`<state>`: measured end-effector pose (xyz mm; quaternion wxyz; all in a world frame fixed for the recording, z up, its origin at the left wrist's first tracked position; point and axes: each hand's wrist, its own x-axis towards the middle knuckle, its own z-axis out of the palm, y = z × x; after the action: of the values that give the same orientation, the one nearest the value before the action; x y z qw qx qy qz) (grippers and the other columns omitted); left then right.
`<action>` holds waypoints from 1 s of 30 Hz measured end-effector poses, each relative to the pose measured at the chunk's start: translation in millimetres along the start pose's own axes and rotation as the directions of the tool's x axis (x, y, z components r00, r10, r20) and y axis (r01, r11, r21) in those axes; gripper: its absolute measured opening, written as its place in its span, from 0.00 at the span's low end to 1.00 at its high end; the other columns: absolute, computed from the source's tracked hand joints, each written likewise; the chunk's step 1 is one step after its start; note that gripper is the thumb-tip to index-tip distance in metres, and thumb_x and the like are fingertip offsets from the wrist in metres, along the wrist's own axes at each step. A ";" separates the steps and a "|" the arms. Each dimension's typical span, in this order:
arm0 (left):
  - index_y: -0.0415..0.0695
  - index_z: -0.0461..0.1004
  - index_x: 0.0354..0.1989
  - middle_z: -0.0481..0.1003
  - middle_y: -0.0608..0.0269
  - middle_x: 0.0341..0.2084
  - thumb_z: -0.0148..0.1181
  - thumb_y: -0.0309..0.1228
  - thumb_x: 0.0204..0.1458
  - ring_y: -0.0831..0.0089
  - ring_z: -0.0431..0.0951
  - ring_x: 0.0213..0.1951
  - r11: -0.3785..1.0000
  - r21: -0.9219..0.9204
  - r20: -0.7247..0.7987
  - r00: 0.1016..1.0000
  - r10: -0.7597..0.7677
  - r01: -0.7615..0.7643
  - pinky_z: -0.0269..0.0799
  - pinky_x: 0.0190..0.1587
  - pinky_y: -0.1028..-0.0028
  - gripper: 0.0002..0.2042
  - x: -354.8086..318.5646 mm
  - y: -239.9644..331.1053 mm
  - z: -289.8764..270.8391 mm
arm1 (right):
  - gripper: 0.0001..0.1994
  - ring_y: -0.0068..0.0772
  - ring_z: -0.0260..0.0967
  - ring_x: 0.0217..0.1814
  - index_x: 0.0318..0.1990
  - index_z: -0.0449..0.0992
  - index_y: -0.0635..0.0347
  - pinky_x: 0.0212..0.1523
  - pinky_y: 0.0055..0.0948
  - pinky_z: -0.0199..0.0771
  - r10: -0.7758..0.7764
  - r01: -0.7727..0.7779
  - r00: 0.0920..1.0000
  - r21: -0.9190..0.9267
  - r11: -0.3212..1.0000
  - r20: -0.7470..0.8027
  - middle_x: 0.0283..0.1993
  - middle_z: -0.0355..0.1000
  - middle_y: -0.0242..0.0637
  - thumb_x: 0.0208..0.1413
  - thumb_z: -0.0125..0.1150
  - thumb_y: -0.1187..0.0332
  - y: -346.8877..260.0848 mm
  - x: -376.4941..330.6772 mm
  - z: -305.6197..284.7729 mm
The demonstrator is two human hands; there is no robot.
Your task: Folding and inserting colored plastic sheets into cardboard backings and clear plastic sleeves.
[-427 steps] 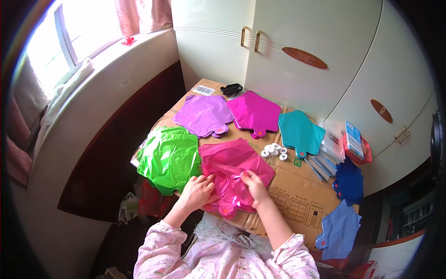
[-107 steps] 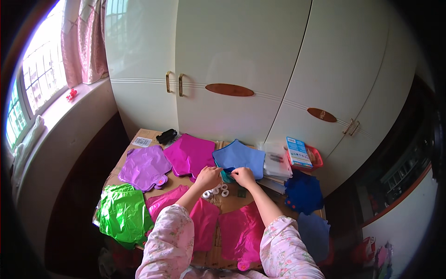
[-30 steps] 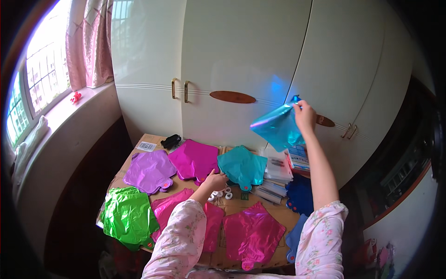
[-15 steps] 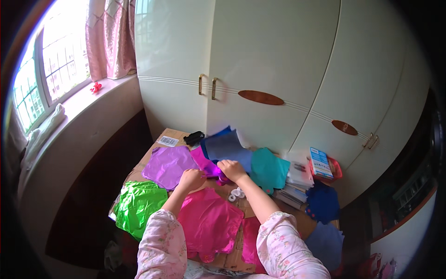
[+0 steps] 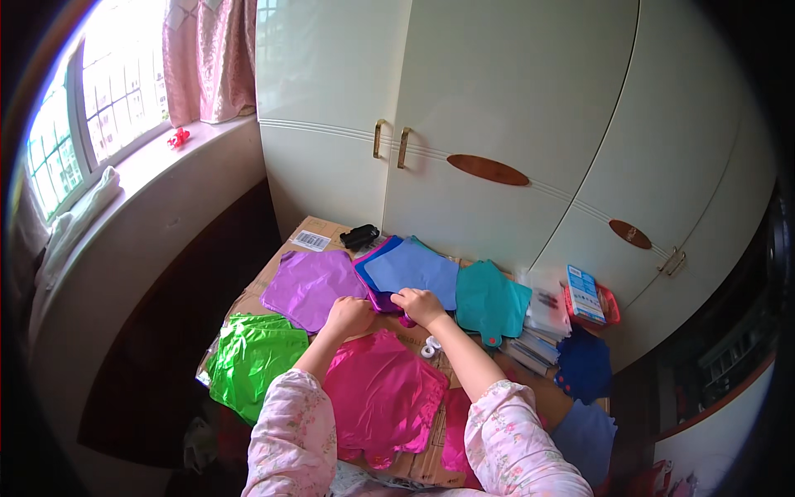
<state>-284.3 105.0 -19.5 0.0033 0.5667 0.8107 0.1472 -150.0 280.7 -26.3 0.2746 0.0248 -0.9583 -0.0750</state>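
A fanned stack of blue foil sheets (image 5: 414, 272), with purple and magenta edges showing beneath, lies past my hands. At its lower edge my right hand (image 5: 421, 307) is closed on a shiny purple foil sheet (image 5: 383, 302). My left hand (image 5: 351, 316) is closed just left of it, beside a lilac foil sheet (image 5: 310, 290); its fingertips are hidden, so what it grips cannot be made out. Under my forearms a large pink foil sheet (image 5: 381, 402) is spread. Small white rings (image 5: 429, 348) lie by my right wrist.
Green foil (image 5: 258, 364) lies left and teal sheets (image 5: 490, 302) right on the cardboard (image 5: 263, 284). A black object (image 5: 359, 238) sits at the back. Farther right are clear packets (image 5: 547, 311), dark blue sheets (image 5: 585, 362) and a red basket (image 5: 610, 306). A wardrobe (image 5: 497, 91) stands behind.
The magenta sheet that stuck out between my hands now lies mostly under the blue stack. The raised blue sheets have settled flatter and spread out. The view has shifted slightly.
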 end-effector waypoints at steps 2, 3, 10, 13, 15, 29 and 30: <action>0.47 0.80 0.30 0.79 0.57 0.30 0.52 0.37 0.48 0.59 0.79 0.38 0.999 0.032 -0.013 0.999 0.036 -0.036 0.72 0.43 0.60 0.12 2.2 -3.8 9.2 | 0.02 0.33 0.75 0.31 0.31 0.72 0.52 0.29 0.31 0.77 -0.035 0.035 0.999 -0.010 0.999 -0.015 0.27 0.71 0.31 0.51 0.53 0.72 2.2 0.8 6.1; 0.47 0.80 0.30 0.79 0.59 0.31 0.52 0.37 0.48 0.61 0.78 0.40 0.996 0.050 -0.036 0.997 0.071 -0.069 0.71 0.44 0.60 0.11 3.0 -3.2 11.2 | 0.02 0.33 0.75 0.31 0.30 0.72 0.52 0.30 0.31 0.77 -0.026 0.026 0.999 -0.008 1.000 0.022 0.28 0.71 0.31 0.51 0.54 0.71 2.8 1.3 7.3; 0.50 0.79 0.33 0.78 0.69 0.38 0.53 0.36 0.47 0.67 0.73 0.49 0.991 0.029 -0.200 0.971 0.131 -0.128 0.68 0.48 0.63 0.10 -5.4 -6.9 18.6 | 0.05 0.40 0.75 0.34 0.31 0.77 0.56 0.36 0.37 0.77 -0.020 -0.009 0.982 0.154 0.988 0.187 0.30 0.73 0.36 0.50 0.56 0.67 -19.9 17.9 -8.4; 0.49 0.79 0.33 0.78 0.67 0.37 0.53 0.36 0.46 0.67 0.73 0.48 0.992 0.040 -0.187 0.974 0.125 -0.120 0.68 0.47 0.63 0.10 -3.8 -2.9 18.7 | 0.07 0.43 0.75 0.36 0.31 0.78 0.56 0.37 0.39 0.77 0.043 -0.086 0.971 0.173 0.981 0.237 0.32 0.74 0.38 0.50 0.56 0.65 -16.4 15.9 -4.2; 0.49 0.78 0.37 0.78 0.66 0.38 0.55 0.34 0.44 0.65 0.74 0.47 0.992 0.051 -0.150 0.981 0.120 -0.114 0.68 0.47 0.62 0.12 -1.9 1.1 15.0 | 0.08 0.43 0.75 0.37 0.33 0.79 0.55 0.38 0.40 0.76 0.127 -0.181 0.959 0.206 0.962 0.252 0.34 0.75 0.38 0.50 0.57 0.65 -11.5 14.0 1.3; 0.50 0.76 0.43 0.75 0.63 0.42 0.54 0.35 0.48 0.63 0.73 0.46 0.992 0.076 -0.144 0.983 0.116 -0.106 0.67 0.48 0.61 0.13 2.6 26.0 -7.7 | 0.11 0.35 0.76 0.29 0.32 0.82 0.57 0.32 0.31 0.73 0.613 -0.615 0.762 0.533 0.582 0.210 0.26 0.77 0.43 0.45 0.68 0.60 -8.1 8.9 9.4; 0.50 0.76 0.41 0.75 0.64 0.41 0.53 0.35 0.50 0.64 0.73 0.46 0.986 0.099 -0.164 0.976 0.146 -0.131 0.67 0.48 0.61 0.12 3.4 22.3 -2.4 | 0.11 0.32 0.75 0.27 0.31 0.82 0.58 0.31 0.30 0.72 0.626 -0.635 0.742 0.547 0.546 0.238 0.25 0.76 0.41 0.45 0.68 0.60 -7.5 9.7 8.8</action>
<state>-265.4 114.6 -11.3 -0.1012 0.6068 0.7721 0.1594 -162.8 273.6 -29.8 0.2536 -0.2364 -0.8768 0.3332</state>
